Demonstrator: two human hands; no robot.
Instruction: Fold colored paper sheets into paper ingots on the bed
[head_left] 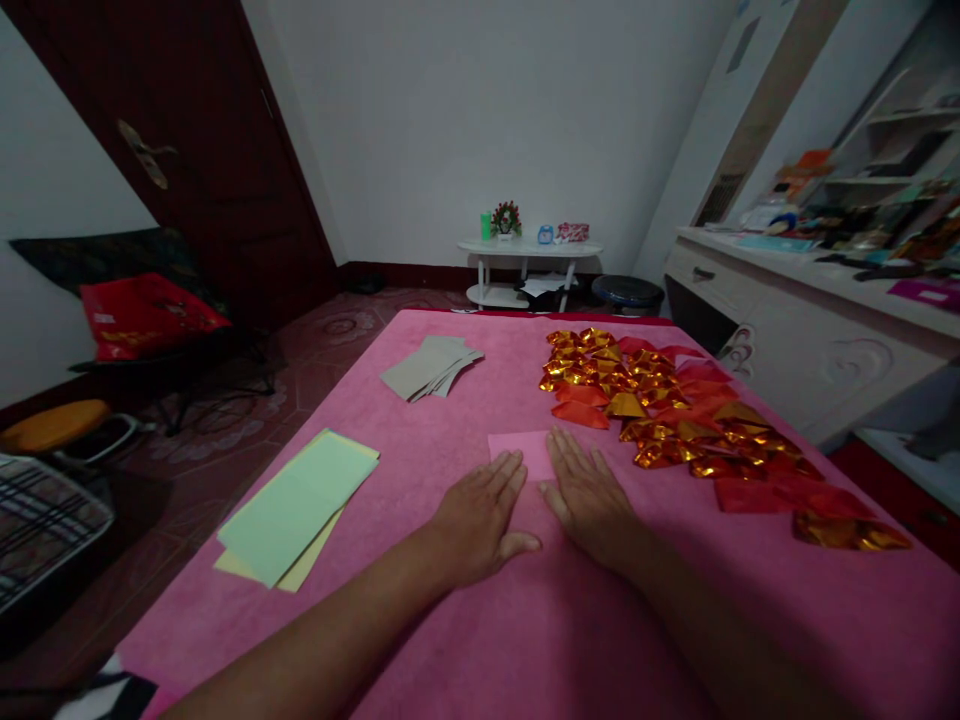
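A small pink sheet of paper [523, 442] lies flat on the pink tablecloth [450, 660] in front of me. My left hand [480, 515] rests flat over its left and near part, fingers stretched out and thumb pointing right. On the right side of the sheet lies my right hand [589, 490], also flat with its fingers extended forward. Both palms cover part of the paper, so its near edge is partly hidden. Neither hand grasps anything.
Green and yellow sheets [300, 505] lie at the left, with grey paper pieces [431, 368] farther back. Folded gold and red paper shapes [637, 385] fill the right side. Beyond are a white side table [532, 246], a dresser [817, 320] and a red bag [146, 315] on a chair.
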